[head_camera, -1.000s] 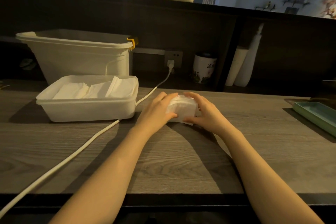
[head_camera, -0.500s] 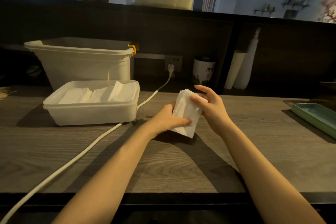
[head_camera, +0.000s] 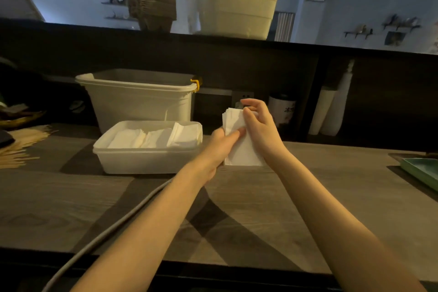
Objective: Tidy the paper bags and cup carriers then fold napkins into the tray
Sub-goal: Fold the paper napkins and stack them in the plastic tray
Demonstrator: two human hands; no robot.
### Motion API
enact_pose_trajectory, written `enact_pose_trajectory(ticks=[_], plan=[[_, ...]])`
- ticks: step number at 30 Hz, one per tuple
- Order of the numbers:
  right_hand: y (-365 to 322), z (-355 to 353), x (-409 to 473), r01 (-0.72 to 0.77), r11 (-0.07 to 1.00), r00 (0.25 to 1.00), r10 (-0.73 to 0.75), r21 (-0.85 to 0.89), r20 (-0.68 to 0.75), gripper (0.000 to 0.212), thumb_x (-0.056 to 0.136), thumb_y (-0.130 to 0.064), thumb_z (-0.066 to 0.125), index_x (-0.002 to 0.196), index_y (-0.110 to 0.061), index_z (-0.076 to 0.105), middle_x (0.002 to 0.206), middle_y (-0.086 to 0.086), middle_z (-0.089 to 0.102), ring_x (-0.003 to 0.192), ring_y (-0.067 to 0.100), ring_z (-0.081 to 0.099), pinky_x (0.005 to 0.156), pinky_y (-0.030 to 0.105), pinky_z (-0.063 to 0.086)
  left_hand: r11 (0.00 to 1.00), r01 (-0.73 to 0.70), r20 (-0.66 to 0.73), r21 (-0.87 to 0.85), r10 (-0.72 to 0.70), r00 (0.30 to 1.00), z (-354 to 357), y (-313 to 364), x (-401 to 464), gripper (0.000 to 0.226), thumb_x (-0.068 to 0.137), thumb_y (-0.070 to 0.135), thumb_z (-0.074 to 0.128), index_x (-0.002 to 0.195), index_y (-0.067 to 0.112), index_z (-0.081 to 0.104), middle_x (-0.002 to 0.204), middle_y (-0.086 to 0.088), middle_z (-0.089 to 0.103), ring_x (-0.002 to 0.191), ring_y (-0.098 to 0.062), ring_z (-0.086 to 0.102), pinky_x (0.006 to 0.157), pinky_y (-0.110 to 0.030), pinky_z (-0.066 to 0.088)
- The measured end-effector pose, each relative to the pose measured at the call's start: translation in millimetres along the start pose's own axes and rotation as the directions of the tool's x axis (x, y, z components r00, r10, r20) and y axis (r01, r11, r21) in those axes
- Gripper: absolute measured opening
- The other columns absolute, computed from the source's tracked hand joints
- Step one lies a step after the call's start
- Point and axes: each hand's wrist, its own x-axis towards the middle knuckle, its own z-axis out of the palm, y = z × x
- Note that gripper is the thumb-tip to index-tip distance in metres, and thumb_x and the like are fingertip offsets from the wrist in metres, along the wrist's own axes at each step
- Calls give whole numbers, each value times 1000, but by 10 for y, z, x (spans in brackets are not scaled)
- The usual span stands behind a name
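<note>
The right hand [head_camera: 259, 130] curls its thumb and fingers over the upper edge of the folded napkin stack [head_camera: 239, 144], while the left hand [head_camera: 219, 147] pinches its lower left side. A second ago the stack lay flat on the counter [head_camera: 308, 197] under both palms; now it stands upright, lifted clear and squared. That suggests the fold is done and the transfer comes next. The tray [head_camera: 147, 161], already holding folded napkins, sits at nine o'clock from the stack, just beside the left hand.
</note>
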Motion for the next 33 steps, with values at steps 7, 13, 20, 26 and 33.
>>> enact_pose_trajectory(ticks=[7, 13, 20, 26, 33], plan=[[-276, 677, 139, -20, 993, 991, 4, 117, 136, 34, 99, -22, 45, 132, -23, 40, 116, -6, 45, 90, 6, 55, 60, 12, 50, 984, -59, -184, 171, 91, 979, -778, 198, -44, 21, 97, 39, 43, 113, 25, 47, 87, 6, 59, 77, -8, 59, 61, -20, 48], [-291, 1156, 237, 0, 999, 978, -8, 37, 208, 46, 91, -19, 61, 134, -19, 43, 118, -9, 47, 107, 6, 50, 77, 13, 48, 982, 49, -296, 184, 8, 955, -1541, 151, 11, 42, 95, 39, 46, 132, 20, 42, 110, 1, 59, 97, -15, 58, 84, -32, 48], [-43, 1238, 337, -55, 997, 981, 64, -56, 184, 28, 95, -13, 51, 123, -16, 53, 118, 1, 58, 94, 7, 56, 72, 14, 47, 959, 248, -309, 136, -197, 931, -1967, 66, 160, 38, 97, 23, 44, 131, 9, 38, 106, -7, 54, 97, -22, 54, 76, -32, 49], [126, 1159, 364, -150, 986, 973, 161, -79, 165, 22, 96, -10, 48, 115, -18, 56, 112, 2, 59, 80, 6, 56, 60, 13, 42, 923, 303, -273, 235, -236, 932, -1974, -38, 338, 41, 93, 13, 53, 130, 0, 43, 122, -15, 56, 94, -20, 56, 68, -25, 50], [196, 1174, 360, -153, 981, 970, 172, -119, 173, 21, 95, -11, 49, 114, -17, 57, 109, 2, 59, 78, 6, 57, 64, 14, 45, 794, 337, -203, 506, -270, 941, -1986, -51, 378, 47, 86, 12, 64, 129, 4, 46, 119, -11, 59, 94, -19, 58, 62, -23, 50]])
